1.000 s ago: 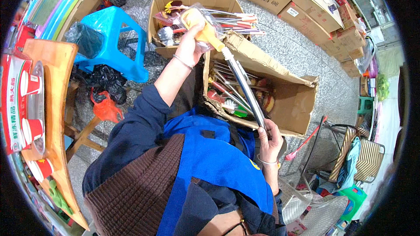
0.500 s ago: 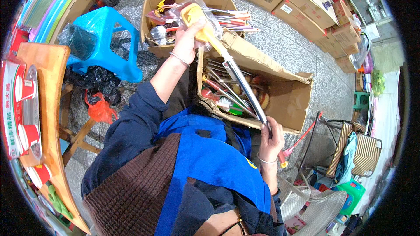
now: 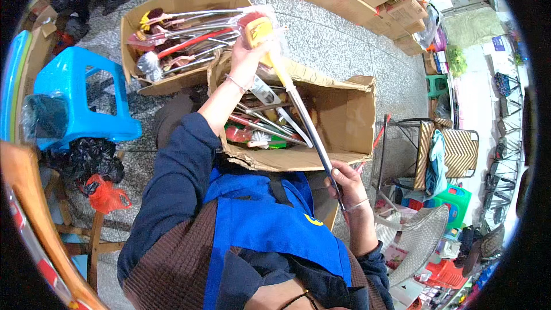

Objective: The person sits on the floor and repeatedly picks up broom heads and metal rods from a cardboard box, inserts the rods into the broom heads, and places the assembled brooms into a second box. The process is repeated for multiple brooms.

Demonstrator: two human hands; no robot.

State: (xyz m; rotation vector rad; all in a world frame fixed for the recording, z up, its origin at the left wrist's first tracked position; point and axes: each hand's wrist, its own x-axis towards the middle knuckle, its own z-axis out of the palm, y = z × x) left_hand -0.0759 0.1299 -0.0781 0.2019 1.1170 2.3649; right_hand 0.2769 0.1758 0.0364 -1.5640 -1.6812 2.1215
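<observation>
Long tool with yellow plastic head and silver metal pole (image 3: 302,112): slants over the open brown cardboard box (image 3: 350,112)
Pole and box rim: contact hard to judge
Room: speckled grey floor (image 3: 397,83) shows right of the box
Left hand (image 3: 248,62): closed around the yellow head
Right hand (image 3: 348,185): fingers curled on the pole's lower end
Arms: left reaching forward; right lower, near the blue cloth apron (image 3: 258,218)

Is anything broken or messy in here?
Yes, the open cardboard box beneath the yellow-ended pole looks damaged: its far top edge is rough and torn instead of neat and straight. I can't see anything spilled.
</observation>
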